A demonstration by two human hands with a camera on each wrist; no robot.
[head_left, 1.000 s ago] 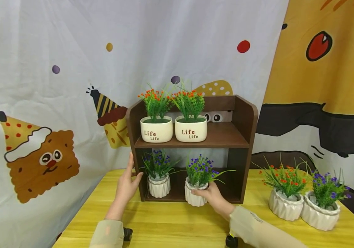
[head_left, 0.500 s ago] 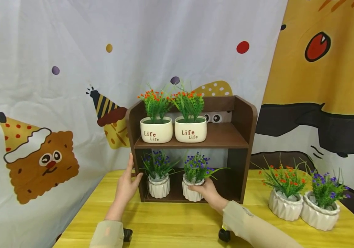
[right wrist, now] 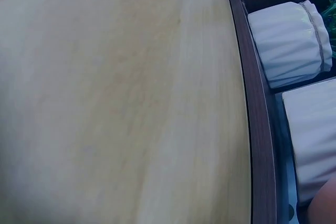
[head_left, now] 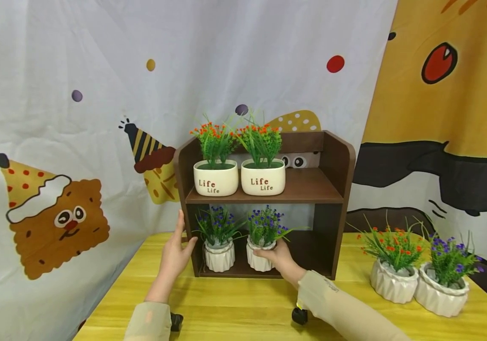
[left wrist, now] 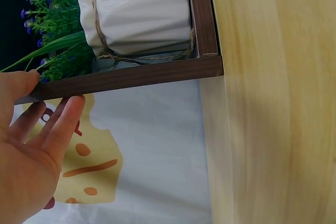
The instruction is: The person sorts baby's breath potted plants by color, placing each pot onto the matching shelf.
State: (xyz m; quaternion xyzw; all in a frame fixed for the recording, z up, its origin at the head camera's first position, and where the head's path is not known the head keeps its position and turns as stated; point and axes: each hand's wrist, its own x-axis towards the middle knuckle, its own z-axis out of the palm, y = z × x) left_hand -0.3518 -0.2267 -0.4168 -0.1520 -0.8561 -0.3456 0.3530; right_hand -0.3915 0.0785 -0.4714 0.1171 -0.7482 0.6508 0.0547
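Observation:
My right hand (head_left: 282,261) grips the rim of a white ribbed flowerpot (head_left: 260,258) with purple flowers. This pot stands on the lower level of a brown two-tier shelf (head_left: 269,200), apart from a matching purple-flowered pot (head_left: 219,256) to its left. With thumb on one face and fingers on the other, my left hand (head_left: 174,255) holds the shelf's left side panel. The left wrist view shows that hand (left wrist: 31,145) on the panel edge, beside a pot (left wrist: 142,11) tied with twine. In the right wrist view, only a bit of the right hand (right wrist: 324,205) shows.
Two oval cream pots (head_left: 216,179) marked "Life", with orange flowers, stand on the upper level. On the yellow wooden table (head_left: 234,308) at right are two more white pots, one orange-flowered (head_left: 393,282), one purple-flowered (head_left: 441,291). A cartoon-printed cloth (head_left: 98,132) hangs behind.
My right hand has moved the purple-flowered pot left and back, from the shelf's front edge onto the lower level. The left hand has stayed on the side panel.

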